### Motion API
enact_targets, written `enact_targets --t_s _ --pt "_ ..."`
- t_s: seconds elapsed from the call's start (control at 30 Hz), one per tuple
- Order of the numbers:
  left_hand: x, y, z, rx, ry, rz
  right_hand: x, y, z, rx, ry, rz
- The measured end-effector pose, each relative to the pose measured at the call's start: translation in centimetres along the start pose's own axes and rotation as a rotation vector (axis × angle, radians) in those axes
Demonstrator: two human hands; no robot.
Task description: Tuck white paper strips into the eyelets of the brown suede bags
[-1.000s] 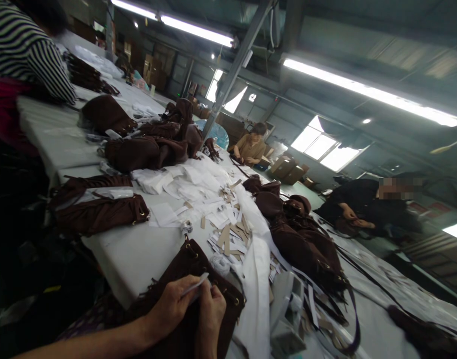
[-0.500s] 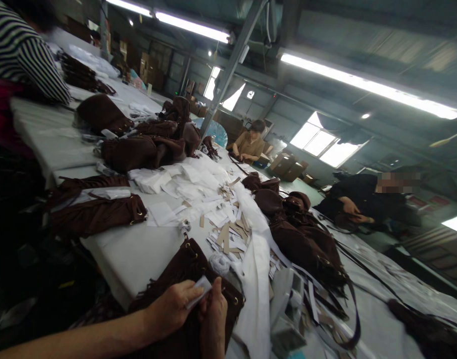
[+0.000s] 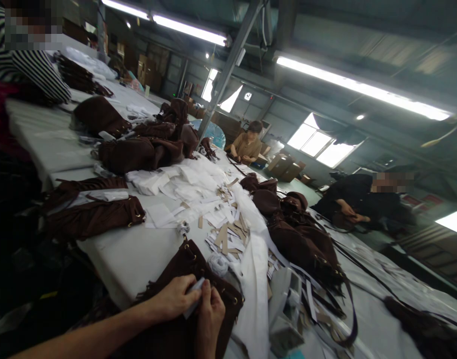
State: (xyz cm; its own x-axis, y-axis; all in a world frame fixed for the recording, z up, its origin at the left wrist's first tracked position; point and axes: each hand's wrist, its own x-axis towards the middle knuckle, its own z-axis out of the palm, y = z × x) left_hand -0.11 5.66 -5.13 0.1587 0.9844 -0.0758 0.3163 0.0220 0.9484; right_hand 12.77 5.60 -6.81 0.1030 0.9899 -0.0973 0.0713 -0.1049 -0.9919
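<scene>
A dark brown bag (image 3: 191,259) with fringe and gold rings along its top edge lies in front of me at the table's near edge. Over it, my left hand (image 3: 178,297) is closed on a small white strip (image 3: 189,312) that looks like folded paper or tissue. My right hand (image 3: 211,306) pinches the strip's upper end, thumb and fingers pressed together, right beside the left. A ball of white string (image 3: 218,264) touches the bag's far edge. The lower part of the bag is hidden behind my forearms.
Cut card strips (image 3: 228,237) and white tissue sheets (image 3: 183,179) cover the table's middle. Brown bags (image 3: 131,152) are piled at left, more bags (image 3: 307,239) at right. A clear tape dispenser-like object (image 3: 286,304) stands right of me. Co-workers sit around the tables.
My hands have drawn closer together around the white strip, which now tilts more steeply and shows below the left fingers. The bag stays nearly where it was.
</scene>
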Motion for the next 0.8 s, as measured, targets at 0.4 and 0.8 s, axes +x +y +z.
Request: enact_targets --t_s 0.4,0.8 --pt "0.0 -1.3 1.0 -0.096 0.072 -0.015 -0.2 -0.5 -0.7 -0.224 0.068 -0.175" --pt "-0.7 -3.3 1.5 -0.147 0.057 0.002 -2.0 -10.6 -30.9 -0.518 0.353 -0.165"
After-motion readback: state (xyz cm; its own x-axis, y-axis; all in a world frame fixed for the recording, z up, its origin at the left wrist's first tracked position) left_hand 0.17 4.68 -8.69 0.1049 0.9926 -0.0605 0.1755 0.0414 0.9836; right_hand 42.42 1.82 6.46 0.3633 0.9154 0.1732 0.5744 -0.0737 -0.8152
